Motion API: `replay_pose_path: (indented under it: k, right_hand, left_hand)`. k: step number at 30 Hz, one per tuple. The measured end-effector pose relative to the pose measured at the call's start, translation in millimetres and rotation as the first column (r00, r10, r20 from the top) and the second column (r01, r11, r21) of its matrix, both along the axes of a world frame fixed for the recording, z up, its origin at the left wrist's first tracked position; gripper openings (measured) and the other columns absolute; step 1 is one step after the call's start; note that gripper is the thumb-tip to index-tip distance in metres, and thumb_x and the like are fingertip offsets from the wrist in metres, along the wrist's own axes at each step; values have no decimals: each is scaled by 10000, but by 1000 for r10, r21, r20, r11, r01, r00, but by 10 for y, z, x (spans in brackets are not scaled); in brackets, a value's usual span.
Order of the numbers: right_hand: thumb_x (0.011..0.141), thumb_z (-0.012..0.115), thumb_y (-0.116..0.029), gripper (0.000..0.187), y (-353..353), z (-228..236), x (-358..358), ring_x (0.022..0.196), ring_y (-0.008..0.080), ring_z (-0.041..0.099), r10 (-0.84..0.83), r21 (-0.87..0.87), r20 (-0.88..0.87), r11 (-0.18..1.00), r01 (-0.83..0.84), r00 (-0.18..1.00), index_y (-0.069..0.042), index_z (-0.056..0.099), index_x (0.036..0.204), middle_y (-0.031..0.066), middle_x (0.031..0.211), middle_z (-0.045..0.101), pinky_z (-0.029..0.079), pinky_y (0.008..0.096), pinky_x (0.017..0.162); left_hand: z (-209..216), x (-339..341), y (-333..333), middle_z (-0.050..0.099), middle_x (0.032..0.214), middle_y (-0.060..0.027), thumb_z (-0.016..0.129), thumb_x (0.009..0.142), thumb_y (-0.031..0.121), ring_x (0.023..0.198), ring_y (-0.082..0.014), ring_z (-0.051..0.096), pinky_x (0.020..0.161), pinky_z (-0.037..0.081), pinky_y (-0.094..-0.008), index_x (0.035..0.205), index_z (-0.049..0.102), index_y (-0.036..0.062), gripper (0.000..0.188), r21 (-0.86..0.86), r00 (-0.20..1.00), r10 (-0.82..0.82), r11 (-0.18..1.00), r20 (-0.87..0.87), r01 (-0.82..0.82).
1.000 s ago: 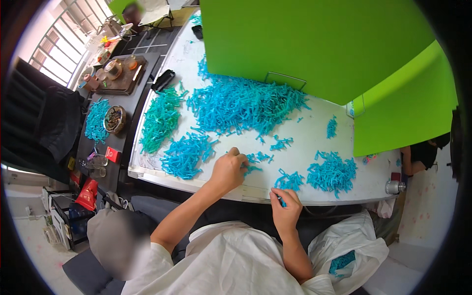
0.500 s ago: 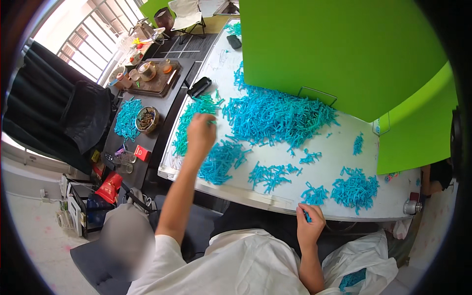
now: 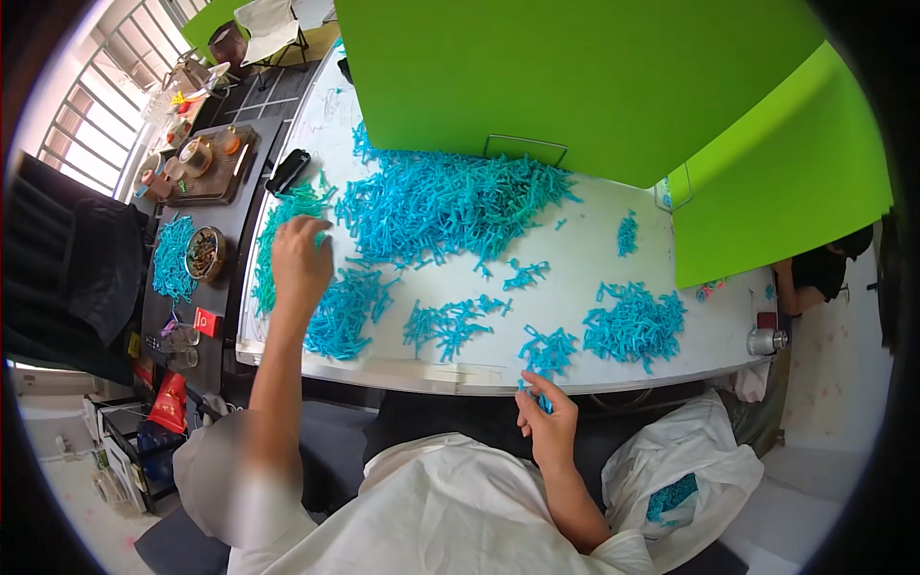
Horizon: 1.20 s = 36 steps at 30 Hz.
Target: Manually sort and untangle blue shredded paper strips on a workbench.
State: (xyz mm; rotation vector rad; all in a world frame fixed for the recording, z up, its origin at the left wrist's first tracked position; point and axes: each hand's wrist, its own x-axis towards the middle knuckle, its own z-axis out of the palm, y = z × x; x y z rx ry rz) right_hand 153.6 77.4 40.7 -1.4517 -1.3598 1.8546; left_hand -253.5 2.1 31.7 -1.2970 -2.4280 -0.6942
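My left hand (image 3: pixel 303 259) reaches over the far-left pile of green plastic pieces (image 3: pixel 264 273). Its fingers are bent, with a gap between forefinger and thumb; I see nothing held. My right hand (image 3: pixel 550 420) is at the table's front edge, closed on small blue plastic pieces (image 3: pixel 545 402), mostly hidden by the fingers. Just beyond it lies a small blue cluster (image 3: pixel 549 353). A loose blue pile (image 3: pixel 340 321) sits right beside my left wrist, and a scattered blue group (image 3: pixel 450 326) lies between the hands.
A large blue-green heap (image 3: pixel 450 206) lies against a green panel (image 3: pixel 575 86) with a wire handle. Another blue pile (image 3: pixel 634 324) is at right. A white bag (image 3: pixel 623 470) with blue pieces stands by my right arm. Another person's arm (image 3: pixel 788 287) shows beyond the panel.
The view has shifted, so the table sits further left and higher. My left hand's fingers have loosened over the green pile. My right hand remains closed near the front edge.
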Motion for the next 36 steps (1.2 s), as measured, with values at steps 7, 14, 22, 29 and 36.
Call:
replay_pose_path:
  k: [7,14,22,29,36]
  right_hand:
    - [923,710,-86,289,86,-247,180,693,125,582,-116,-287,-276,957,33,954,-32,628,1195,67,896,629,403,224,501]
    - [950,690,-139,139,238,-224,268,652,107,549,-252,-571,-403,821,-26,880,-53,609,1023,82,891,633,369,199,492]
    - [970,665,-182,133,291,-197,297,530,83,469,-228,-551,-388,834,-26,893,-66,602,990,78,830,615,274,190,424]
    - [982,661,-213,155,295,-206,251,507,77,455,-162,-499,-340,866,-32,927,-68,607,991,37,771,589,271,193,427]
    - [993,636,-213,141,307,-152,167,536,74,480,-166,-455,-298,890,13,940,-77,606,1016,37,793,612,276,192,430]
  left_hand:
    - [-131,1342,293,703,982,-95,730,748,-18,998,-323,630,872,503,-424,896,714,79,178,108,871,-329,944,365,311]
    - [-309,1990,562,673,854,-93,712,760,-7,804,-317,615,744,492,-415,844,701,71,116,198,820,-457,889,344,412]
    - [-345,2049,676,639,778,-88,710,786,34,718,-305,582,682,477,-407,830,701,71,58,128,834,-437,899,338,419]
    - [-358,2014,668,636,765,-92,707,790,35,709,-309,580,673,475,-411,831,700,69,54,96,854,-386,921,348,377]
    - [-331,1851,506,664,800,-101,713,791,28,750,-321,610,711,487,-416,850,707,72,73,93,873,-306,951,380,293]
